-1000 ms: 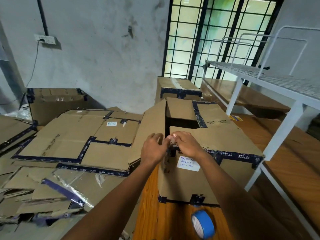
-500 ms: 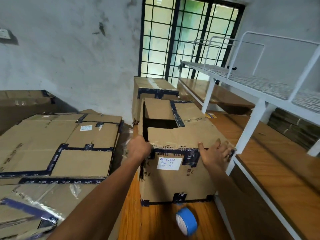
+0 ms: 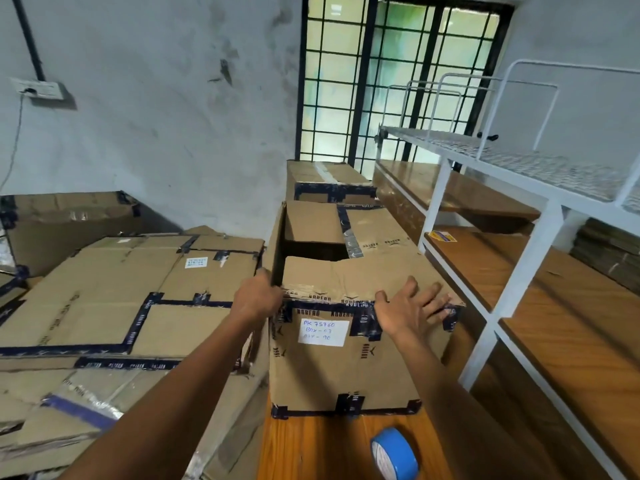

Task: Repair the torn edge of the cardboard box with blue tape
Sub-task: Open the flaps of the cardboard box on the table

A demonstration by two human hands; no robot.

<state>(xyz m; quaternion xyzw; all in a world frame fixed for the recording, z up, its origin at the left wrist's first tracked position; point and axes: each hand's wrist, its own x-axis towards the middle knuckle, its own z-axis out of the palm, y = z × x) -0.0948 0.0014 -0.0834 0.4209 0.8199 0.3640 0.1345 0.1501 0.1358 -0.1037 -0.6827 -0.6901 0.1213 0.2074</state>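
Note:
A brown cardboard box [image 3: 343, 372] with dark printed tape on its edges and a white handwritten label stands on a wooden surface in front of me. Its top flaps are partly folded, leaving a dark gap at the far left. My left hand [image 3: 258, 297] grips the box's near left top corner. Fingers spread, my right hand [image 3: 408, 311] lies flat on the near top edge towards the right corner. A roll of blue tape [image 3: 394, 453] stands on edge on the wood below the box, apart from both hands.
Flattened cardboard boxes [image 3: 131, 299] are stacked at the left. Another taped box [image 3: 329, 181] stands behind, by a barred window. At the right, a white metal rack [image 3: 512, 271] with wooden shelves runs close beside the box.
Both hands left the middle of the near top edge. The left went to the left corner, the right slid towards the right corner. The left side flap was folded down.

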